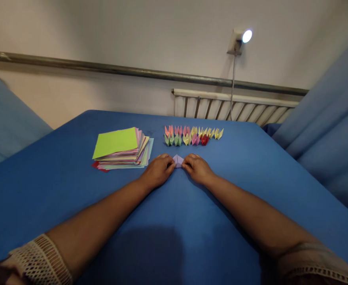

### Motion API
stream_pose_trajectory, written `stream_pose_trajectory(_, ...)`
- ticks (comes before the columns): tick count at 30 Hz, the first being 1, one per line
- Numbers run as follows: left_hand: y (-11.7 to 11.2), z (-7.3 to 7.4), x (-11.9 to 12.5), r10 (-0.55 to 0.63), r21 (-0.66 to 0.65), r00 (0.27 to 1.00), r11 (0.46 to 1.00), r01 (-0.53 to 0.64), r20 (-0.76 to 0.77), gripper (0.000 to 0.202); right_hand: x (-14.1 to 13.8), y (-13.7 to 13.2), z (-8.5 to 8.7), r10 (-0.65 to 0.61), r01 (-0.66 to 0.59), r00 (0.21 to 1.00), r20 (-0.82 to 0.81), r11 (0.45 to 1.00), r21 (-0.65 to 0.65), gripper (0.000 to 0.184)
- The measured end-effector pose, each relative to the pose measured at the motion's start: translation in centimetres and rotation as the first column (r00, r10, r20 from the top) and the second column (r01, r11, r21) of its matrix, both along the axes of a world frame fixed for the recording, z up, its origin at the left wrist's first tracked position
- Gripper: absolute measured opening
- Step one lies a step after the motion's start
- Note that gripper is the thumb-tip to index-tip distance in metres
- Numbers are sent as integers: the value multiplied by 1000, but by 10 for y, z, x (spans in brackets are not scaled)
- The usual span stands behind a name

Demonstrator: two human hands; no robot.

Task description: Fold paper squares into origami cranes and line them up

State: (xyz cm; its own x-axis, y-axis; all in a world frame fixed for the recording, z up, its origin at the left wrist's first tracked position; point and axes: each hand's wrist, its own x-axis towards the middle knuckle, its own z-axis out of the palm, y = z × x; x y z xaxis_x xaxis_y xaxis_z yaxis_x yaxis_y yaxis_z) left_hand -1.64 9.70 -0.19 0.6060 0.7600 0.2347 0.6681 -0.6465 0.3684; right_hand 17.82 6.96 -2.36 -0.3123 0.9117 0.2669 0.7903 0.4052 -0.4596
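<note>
A small folded piece of lavender paper (178, 161) lies on the blue table between my hands, its top edge coming to a point. My left hand (159, 168) pinches its left side with thumb and fingers. On the right side, my right hand (198, 168) grips it in the same way. The fingers hide both outer ends of the paper. Just beyond my hands stand two rows of small folded paper figures (187, 139) with pointed tips, in pink, yellow, green and red.
Left of my hands a thick, uneven stack of coloured paper sheets (116, 143) has a lime green sheet on top. The blue table (236, 237) reaches a wall with a radiator (209, 105), a metal pipe (126, 70) and a lit plug (246, 36). Blue curtains (334, 118) hang at both sides.
</note>
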Motion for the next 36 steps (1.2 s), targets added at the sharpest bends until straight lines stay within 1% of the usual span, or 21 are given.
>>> stream_pose_trajectory(4, 0, -1, 1, 77, 6, 997, 997, -77, 12, 14, -2, -1, 2, -27, 27, 1000, 11, 1000, -4, 15)
stream_pose_trajectory(9, 2, 0, 2, 91, -13, 996, 996, -91, -11, 17, -4, -2, 5, -76, 76, 997, 19, 997, -17, 13)
stream_pose_trajectory(13, 1, 2, 4, 145, -2, 989, 989, -146, -39, 19, -5, -3, 5, -127, 128, 991, 31, 991, -36, 11)
stream_pose_trajectory(17, -2, 5, 6, 181, 21, 981, 983, -180, -68, 15, -5, -5, 8, -129, 130, 991, 49, 991, -24, 10)
stream_pose_trajectory(20, -2, 5, 5, 197, 30, 977, 980, -195, -79, 11, -5, -11, 13, -85, 83, 991, 108, 996, 21, 10)
stream_pose_trajectory(22, -2, 4, 3, 160, 45, 986, 986, -158, -52, 14, -5, -16, 16, -34, 25, 983, 182, 998, 50, 18)
stream_pose_trajectory(24, -2, 2, 1, 85, 86, 996, 993, -83, -25, 21, -5, -21, 17, 2, -20, 964, 266, 998, 66, 27)
stream_pose_trajectory(27, -2, 0, -2, -22, 149, 998, 988, 31, -62, 23, -7, -29, 17, 8, -35, 939, 343, 997, 72, 33)
stream_pose_trajectory(29, -3, 1, -3, -70, 157, 990, 984, 88, -119, 24, -8, -31, 17, -1, -26, 935, 354, 997, 71, 34)
stream_pose_trajectory(32, -8, 7, -6, -127, 138, 971, 978, 157, -200, 26, -7, -32, 17, 6, -26, 939, 344, 998, 54, 32)
stream_pose_trajectory(36, -18, 14, -9, -135, 146, 954, 973, 178, -268, 27, -4, -32, 18, 28, -44, 945, 327, 998, 41, 30)
